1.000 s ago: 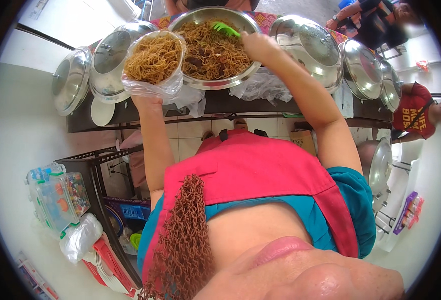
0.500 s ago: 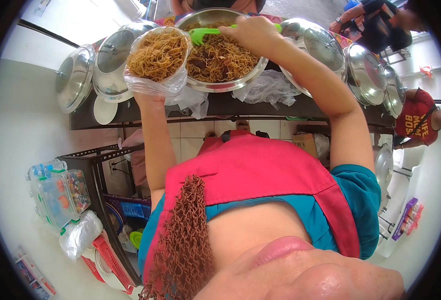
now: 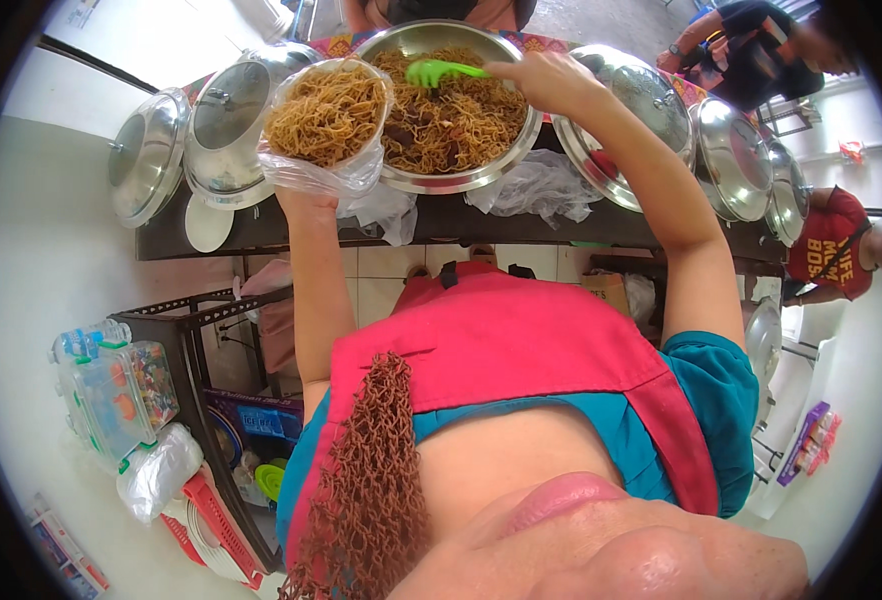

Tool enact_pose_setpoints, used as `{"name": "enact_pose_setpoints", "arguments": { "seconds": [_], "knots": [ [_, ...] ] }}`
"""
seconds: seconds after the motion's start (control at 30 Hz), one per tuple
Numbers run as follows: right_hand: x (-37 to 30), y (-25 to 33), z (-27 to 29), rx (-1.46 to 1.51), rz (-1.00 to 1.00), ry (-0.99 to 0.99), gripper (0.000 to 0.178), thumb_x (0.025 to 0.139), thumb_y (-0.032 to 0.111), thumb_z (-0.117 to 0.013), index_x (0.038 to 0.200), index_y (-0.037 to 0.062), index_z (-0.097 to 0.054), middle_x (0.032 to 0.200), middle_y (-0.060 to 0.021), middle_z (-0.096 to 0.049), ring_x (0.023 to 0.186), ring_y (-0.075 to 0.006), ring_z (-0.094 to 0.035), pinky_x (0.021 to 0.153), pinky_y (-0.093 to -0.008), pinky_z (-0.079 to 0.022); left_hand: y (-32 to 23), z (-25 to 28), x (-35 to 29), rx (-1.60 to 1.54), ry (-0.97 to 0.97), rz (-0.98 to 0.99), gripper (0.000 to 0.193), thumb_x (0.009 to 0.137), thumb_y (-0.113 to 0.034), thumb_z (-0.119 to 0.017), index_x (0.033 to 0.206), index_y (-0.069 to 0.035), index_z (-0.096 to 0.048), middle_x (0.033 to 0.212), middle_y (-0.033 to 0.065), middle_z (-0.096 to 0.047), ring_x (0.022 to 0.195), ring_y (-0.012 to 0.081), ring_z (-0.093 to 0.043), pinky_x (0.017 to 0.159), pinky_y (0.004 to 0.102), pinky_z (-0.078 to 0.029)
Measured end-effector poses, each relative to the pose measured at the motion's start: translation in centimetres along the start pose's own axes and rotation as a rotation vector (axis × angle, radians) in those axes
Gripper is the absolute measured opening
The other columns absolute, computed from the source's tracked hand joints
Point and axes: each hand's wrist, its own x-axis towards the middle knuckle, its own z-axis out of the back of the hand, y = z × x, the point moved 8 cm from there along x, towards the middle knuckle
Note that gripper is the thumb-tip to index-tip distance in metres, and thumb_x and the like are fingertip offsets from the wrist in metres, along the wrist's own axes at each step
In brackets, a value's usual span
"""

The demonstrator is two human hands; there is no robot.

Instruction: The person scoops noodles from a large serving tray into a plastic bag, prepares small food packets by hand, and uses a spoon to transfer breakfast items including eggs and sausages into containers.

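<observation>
My left hand [image 3: 308,198] is raised beneath a clear-plastic-lined plate of noodles [image 3: 324,117], holding it up from below; the plastic hides most of the fingers. Just to its right stands a wide metal pan [image 3: 446,184] of brown noodles [image 3: 461,120] with darker pieces mixed in. My right hand [image 3: 553,84] is closed around the handle of a bright green pasta server [image 3: 443,70]. The server's toothed head is over the noodles in the pan's far half; whether it touches them I cannot tell.
Lidded metal pans [image 3: 223,115] line the counter on the left, and more [image 3: 633,110] on the right. Crumpled clear plastic bags [image 3: 536,190] hang at the near edge. Other people [image 3: 751,55] stand beyond and to the right [image 3: 831,243]. A shelf rack [image 3: 176,325] is at lower left.
The green pasta server and my right hand have moved right, away from the plate's edge. The plate of noodles in my left hand has shifted slightly right.
</observation>
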Motion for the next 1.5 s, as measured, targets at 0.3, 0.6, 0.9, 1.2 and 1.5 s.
{"name": "enact_pose_setpoints", "arguments": {
  "seconds": [0.3, 0.6, 0.9, 1.2, 1.5],
  "knots": [
    [-1.7, -4.2, -1.8, 0.493, 0.01, 0.379, 0.048, 0.09, 0.012, -0.049, 0.138, 0.0172, -0.048, 0.06, -0.0083, -0.057, 0.042, -0.0143, -0.054, 0.044, -0.0309, -0.047, 0.9, 0.9, -0.3, -0.076, -0.044, 0.061, 0.038, 0.098, -0.029, -0.044, 0.126, -0.005, -0.049, 0.124, 0.0156, -0.056, 0.108, 0.031, -0.059, 0.088, 0.0465, -0.054],
    [-3.9, -9.0, -6.3, 1.29, -0.075, 0.621, 0.046, 0.096, 0.018, -0.044, 0.141, 0.0089, -0.04, 0.058, -0.0026, -0.052, 0.035, -0.0108, -0.049, 0.032, -0.0226, -0.042, 2.0, 0.6, 0.0, -0.123, -0.026, 0.128, 0.037, 0.098, -0.029, -0.043, 0.124, -0.004, -0.05, 0.122, 0.0156, -0.056, 0.107, 0.0303, -0.06, 0.088, 0.046, -0.054],
    [-5.9, -7.3, 3.9, 0.138, 0.123, -0.243, 0.055, 0.082, 0.009, -0.059, 0.134, 0.0246, -0.051, 0.103, -0.0178, -0.066, 0.084, -0.0372, -0.063, 0.081, -0.0423, -0.049, 1.1, 0.0, -0.3, -0.058, 0.044, 0.05, 0.037, 0.097, -0.029, -0.044, 0.123, -0.005, -0.05, 0.122, 0.0147, -0.056, 0.106, 0.0302, -0.06, 0.088, 0.046, -0.054],
    [-1.6, -0.7, -0.1, -0.031, -0.141, 0.092, 0.051, 0.087, 0.008, -0.049, 0.132, 0.032, -0.053, 0.099, -0.015, -0.068, 0.082, -0.029, -0.068, 0.075, -0.0402, -0.053, 0.8, -0.2, -1.3, -0.109, 0.01, 0.08, 0.037, 0.097, -0.031, -0.043, 0.124, -0.006, -0.05, 0.123, 0.0149, -0.056, 0.108, 0.0309, -0.059, 0.089, 0.0471, -0.053],
    [-3.2, -5.5, -5.8, 1.095, -0.072, 0.48, 0.047, 0.095, 0.013, -0.045, 0.142, 0.0097, -0.041, 0.051, -0.001, -0.048, 0.033, -0.0071, -0.044, 0.033, -0.0207, -0.038, 1.0, 0.7, -2.3, -0.101, -0.005, 0.126, 0.043, 0.098, -0.036, -0.038, 0.126, -0.005, -0.049, 0.126, 0.014, -0.054, 0.11, 0.0307, -0.057, 0.093, 0.048, -0.051]
  ]
}}
